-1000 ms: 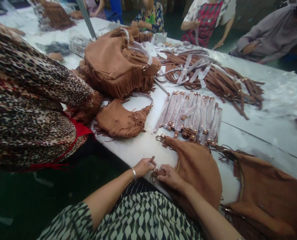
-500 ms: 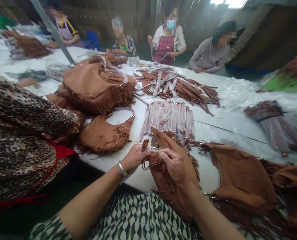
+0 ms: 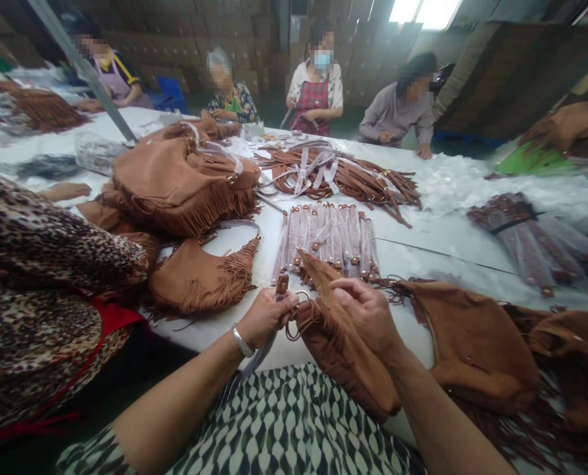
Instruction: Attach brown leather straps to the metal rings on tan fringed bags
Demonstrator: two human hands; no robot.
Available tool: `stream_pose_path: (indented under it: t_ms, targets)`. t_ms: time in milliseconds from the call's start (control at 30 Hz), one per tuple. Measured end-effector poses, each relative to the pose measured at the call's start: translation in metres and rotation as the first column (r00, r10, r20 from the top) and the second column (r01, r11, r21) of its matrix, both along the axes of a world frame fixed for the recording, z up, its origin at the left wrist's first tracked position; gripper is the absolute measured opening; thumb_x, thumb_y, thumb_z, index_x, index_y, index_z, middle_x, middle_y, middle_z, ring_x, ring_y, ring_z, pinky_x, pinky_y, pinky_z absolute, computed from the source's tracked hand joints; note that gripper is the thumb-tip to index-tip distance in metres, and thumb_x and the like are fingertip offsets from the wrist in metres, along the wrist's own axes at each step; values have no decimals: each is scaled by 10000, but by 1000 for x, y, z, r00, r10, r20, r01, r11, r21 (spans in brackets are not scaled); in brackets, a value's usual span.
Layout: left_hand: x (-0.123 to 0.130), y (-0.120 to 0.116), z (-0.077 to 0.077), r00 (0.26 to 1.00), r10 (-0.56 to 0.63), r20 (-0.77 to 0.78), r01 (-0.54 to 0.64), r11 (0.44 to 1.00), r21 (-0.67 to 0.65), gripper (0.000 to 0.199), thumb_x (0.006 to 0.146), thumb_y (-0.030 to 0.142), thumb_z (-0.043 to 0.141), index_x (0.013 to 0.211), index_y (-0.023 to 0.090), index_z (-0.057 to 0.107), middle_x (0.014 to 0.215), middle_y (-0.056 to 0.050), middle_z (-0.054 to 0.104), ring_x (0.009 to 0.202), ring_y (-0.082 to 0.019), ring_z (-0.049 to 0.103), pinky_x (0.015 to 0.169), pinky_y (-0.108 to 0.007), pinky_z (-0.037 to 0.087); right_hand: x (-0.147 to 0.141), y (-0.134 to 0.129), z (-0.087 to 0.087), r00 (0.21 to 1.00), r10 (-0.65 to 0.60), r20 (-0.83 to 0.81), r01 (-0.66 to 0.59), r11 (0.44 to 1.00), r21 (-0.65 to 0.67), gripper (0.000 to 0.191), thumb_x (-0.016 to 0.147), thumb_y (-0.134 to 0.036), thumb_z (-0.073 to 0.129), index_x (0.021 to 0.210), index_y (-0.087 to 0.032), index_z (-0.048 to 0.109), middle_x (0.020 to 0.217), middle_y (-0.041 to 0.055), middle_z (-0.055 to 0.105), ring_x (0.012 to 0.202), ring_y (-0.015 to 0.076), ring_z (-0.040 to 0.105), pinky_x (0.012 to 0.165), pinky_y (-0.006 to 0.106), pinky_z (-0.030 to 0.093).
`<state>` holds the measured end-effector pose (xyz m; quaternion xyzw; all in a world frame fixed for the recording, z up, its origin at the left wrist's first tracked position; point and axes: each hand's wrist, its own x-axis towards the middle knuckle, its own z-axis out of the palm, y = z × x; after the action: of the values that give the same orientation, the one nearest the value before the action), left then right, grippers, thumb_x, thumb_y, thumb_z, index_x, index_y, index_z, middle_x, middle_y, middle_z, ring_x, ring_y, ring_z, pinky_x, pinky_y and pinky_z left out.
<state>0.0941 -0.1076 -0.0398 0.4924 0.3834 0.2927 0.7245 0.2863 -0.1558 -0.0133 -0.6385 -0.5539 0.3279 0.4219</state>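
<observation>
Containers: one brown suede fringed bag stands tilted between the person's two hands at the near edge of the white counter; from where I stand its contents cannot be seen. One tan crescent-shaped fringed bag lies to the left, before a pile of large brown fringed bags, number uncertain. Two more lie to the right: a brown suede bag with a zip and a darker brown bag beside it. Contents of all these: not visible.

Hands: the left hand is clamped on one brown leather strap, its thumb at one round silver-coloured metal ring. The right hand is at the bag's upper edge, fingers bent; whether it grips cannot be told.

Changes against half a second earlier: the right hand has left the ring and shifted rightward; the left keeps its hold. The co-worker in the red checked apron has lowered a raised hand.

Further count: one row of plastic-wrapped straps, overlapping, not countable singly; one heap of long brown straps; one dark-banded bundle; four co-workers opposite.
</observation>
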Motion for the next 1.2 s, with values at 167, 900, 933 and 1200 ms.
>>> stream_pose_path:
  t_ms: [167, 900, 933, 1200]
  targets:
    - [6, 4, 1, 1000, 6, -4, -7, 1000, -26, 386, 729, 460, 614, 587, 140, 453, 417, 66, 399, 393, -44, 296, 425, -205, 193, -22, 7, -6, 931, 362, 41, -348, 918, -190, 300, 702, -313, 645, 959, -195, 545, 815, 1, 611, 731, 155, 554, 669, 272, 431]
    - [-16, 50, 11, 799, -551, -242, 601, 753, 269, 295, 817, 371, 507, 636, 139, 523, 524, 41, 435, 479, -66, 368, 466, -186, 287, -22, 26, -24, 618, 446, -647, -748, 588, -310, 336, 698, -252, 666, 996, -157, 544, 832, 2, 609, 769, 137, 565, 684, 254, 435]
    - [-14, 46, 7, 850, -482, -213, 524, 819, 235, 314, 811, 399, 512, 630, 142, 509, 495, 49, 418, 448, -61, 356, 440, -184, 269, -21, 25, -25, 667, 413, -620, -701, 630, -334, 322, 696, -266, 671, 969, -156, 542, 795, -7, 596, 725, 127, 552, 645, 241, 425]
    - [-3, -8, -23, 998, 56, 37, -46, 969, -243, 379, 719, 501, 606, 682, 138, 503, 408, 50, 493, 268, -38, 310, 314, -173, 184, -22, 8, -27, 775, 277, -568, -543, 753, -372, 291, 698, -363, 670, 827, -163, 503, 680, -38, 534, 594, 97, 488, 555, 219, 373]
